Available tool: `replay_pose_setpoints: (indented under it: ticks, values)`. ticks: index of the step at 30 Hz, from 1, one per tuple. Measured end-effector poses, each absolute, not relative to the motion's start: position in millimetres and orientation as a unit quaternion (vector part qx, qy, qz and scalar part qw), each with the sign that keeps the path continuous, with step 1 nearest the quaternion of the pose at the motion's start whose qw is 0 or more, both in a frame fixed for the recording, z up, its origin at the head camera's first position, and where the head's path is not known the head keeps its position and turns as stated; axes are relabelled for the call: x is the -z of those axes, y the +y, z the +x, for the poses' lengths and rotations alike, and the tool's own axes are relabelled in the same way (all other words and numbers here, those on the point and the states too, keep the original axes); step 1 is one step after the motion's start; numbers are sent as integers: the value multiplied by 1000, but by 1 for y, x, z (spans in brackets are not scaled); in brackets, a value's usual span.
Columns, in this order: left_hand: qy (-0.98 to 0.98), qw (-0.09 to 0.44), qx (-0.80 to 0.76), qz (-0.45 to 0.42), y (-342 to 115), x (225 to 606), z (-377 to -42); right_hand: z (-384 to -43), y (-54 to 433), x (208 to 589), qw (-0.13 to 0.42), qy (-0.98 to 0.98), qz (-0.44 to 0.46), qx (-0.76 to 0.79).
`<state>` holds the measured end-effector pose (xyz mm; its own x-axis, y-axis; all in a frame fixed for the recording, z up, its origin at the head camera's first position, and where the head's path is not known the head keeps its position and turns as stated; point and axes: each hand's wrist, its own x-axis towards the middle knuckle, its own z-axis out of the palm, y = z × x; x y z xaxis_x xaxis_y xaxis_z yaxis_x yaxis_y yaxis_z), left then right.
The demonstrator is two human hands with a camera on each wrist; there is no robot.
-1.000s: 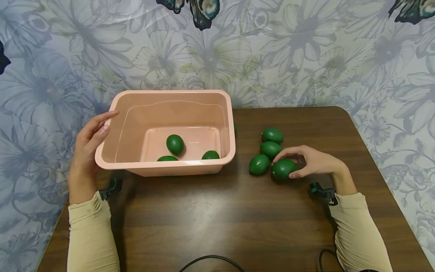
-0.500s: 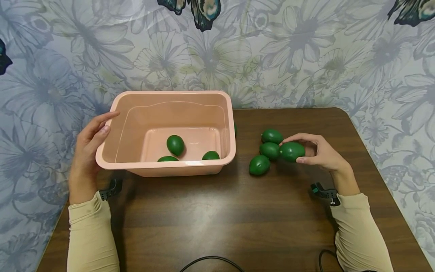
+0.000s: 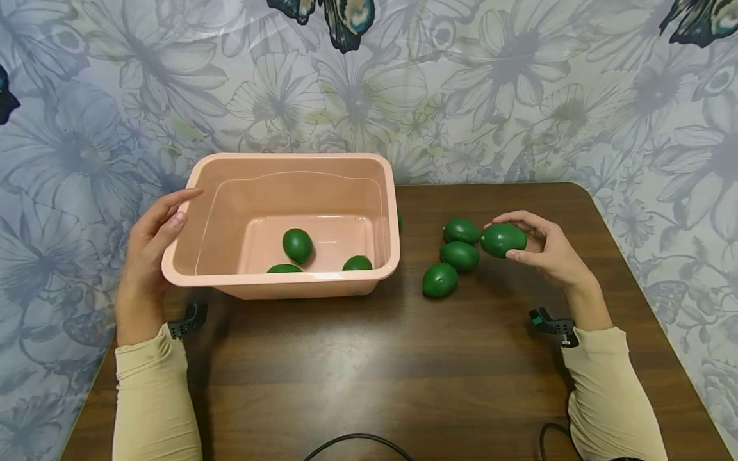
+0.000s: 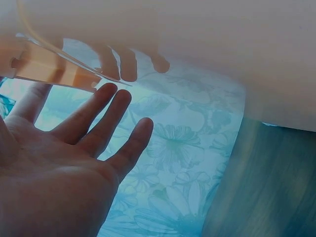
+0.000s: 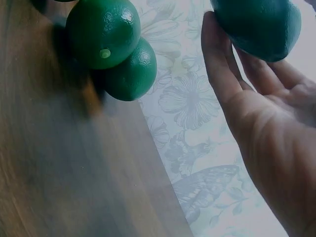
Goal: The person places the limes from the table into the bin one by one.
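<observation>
My right hand (image 3: 544,246) pinches a green lime (image 3: 503,240) between thumb and fingers, raised at the right end of a small lime group. In the right wrist view the held lime (image 5: 259,27) sits up at the fingertips. Beside it lie a far lime (image 3: 461,231), a middle lime (image 3: 459,256) and a near lime (image 3: 440,280). My left hand (image 3: 151,246) rests against the left end of a peach plastic basin (image 3: 279,280), index finger over the rim. In the left wrist view my fingers (image 4: 106,123) are spread and fairly straight along the glossy outer wall.
Inside the basin are an upright-looking lime (image 3: 297,246) and two more limes partly hidden by the front rim. Another lime (image 3: 400,221) peeks out behind the basin's right side. A black cable (image 3: 357,436) curves over the wooden table (image 3: 323,371) at the front. Flowered cloth (image 3: 490,96) covers the background.
My right hand has lifted the lime from beside the near lime and carried it back and slightly right. My left hand and the basin have stayed put.
</observation>
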<state>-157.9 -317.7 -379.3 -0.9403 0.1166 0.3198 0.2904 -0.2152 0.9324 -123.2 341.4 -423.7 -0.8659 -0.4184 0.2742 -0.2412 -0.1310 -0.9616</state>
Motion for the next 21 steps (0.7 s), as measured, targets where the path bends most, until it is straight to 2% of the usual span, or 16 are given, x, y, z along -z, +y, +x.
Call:
replay_pose_setpoints:
  ticks: [7, 21]
  values:
    - [-636, 63, 755, -149, -318, 377, -158, -129, 340, 416, 49, 668, -204, 714]
    - [-641, 51, 752, -144, -320, 372, -166, -150, 315, 399, 29, 647, -177, 741]
